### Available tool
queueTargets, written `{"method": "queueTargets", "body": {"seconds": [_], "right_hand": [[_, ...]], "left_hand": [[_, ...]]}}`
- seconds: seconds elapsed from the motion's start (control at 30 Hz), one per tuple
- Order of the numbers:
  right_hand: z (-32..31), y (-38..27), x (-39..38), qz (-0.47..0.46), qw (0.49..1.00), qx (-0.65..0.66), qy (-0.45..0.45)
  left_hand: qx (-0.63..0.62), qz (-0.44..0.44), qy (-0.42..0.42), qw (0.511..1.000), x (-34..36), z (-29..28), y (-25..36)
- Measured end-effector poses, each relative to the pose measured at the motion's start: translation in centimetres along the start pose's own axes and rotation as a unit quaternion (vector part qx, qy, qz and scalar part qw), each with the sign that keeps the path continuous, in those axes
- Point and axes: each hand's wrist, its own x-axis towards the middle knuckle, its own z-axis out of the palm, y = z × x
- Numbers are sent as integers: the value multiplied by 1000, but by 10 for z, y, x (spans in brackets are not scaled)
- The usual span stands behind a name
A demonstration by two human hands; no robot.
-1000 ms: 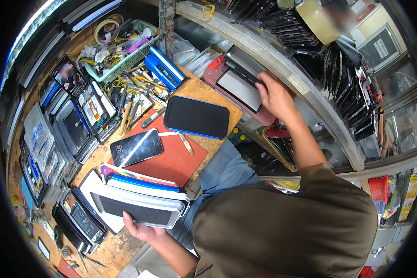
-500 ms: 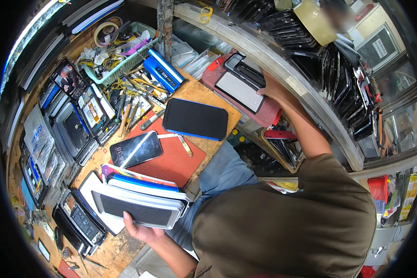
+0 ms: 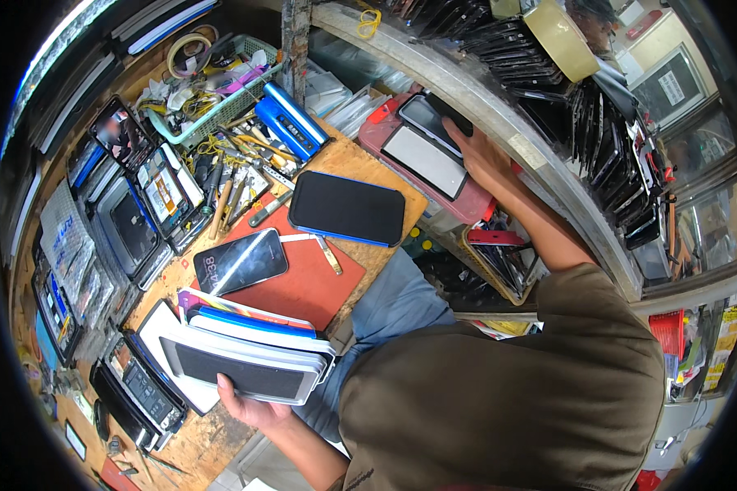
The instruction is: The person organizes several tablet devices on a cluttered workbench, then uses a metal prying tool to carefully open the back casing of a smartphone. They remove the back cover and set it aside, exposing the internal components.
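My left hand (image 3: pixel 258 409) grips a stack of flat tablet panels (image 3: pixel 246 372) at its near edge, thumb on the top one, which has a dark face and pale frame. White and blue-edged pieces lie within the stack. Out to the right, my right hand (image 3: pixel 475 157) is closed on a dark flat panel (image 3: pixel 453 113), its far fingers hidden. Below that panel, a dark-framed piece (image 3: pixel 426 121) and a grey-faced panel (image 3: pixel 426 162) rest on a red plastic lid (image 3: pixel 377 135).
On the wooden bench (image 3: pixel 393 196) lie a blue-edged tablet (image 3: pixel 346 208), a phone (image 3: pixel 241 262) and a red mat (image 3: pixel 327 295). Hand tools (image 3: pixel 221 200) and a green basket (image 3: pixel 221 119) stand behind. Opened devices line the left. A shelf edge (image 3: pixel 499 123) runs close beyond my right arm.
My right hand has shifted slightly away from me and left, lifting the dark panel off the dark-framed piece. My left hand and its stack stay nearly still.
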Motion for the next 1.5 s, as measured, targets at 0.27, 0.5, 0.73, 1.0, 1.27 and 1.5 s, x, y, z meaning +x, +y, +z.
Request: {"method": "queueTargets", "body": {"seconds": [0.27,0.5,0.73,1.0,1.27,1.5], "right_hand": [[-1,-9,2,-60,996,-55,-26],[12,-17,7,-42,998,-38,0],[18,-16,7,-68,996,-25,57],[7,-23,14,-30,997,-62,23],[-24,-15,17,75,982,144,-99],[-42,-36,-1,36,958,284,6]], "left_hand": [[-6,8,16,1000,1,0,-2],[6,39,11,999,0,7,-7],[16,45,24,999,1,13,-9],[-8,37,-9,999,-1,3,-8],[-17,17,-1,1000,1,4,-5],[-16,9,11,1000,3,4,-4]]}}
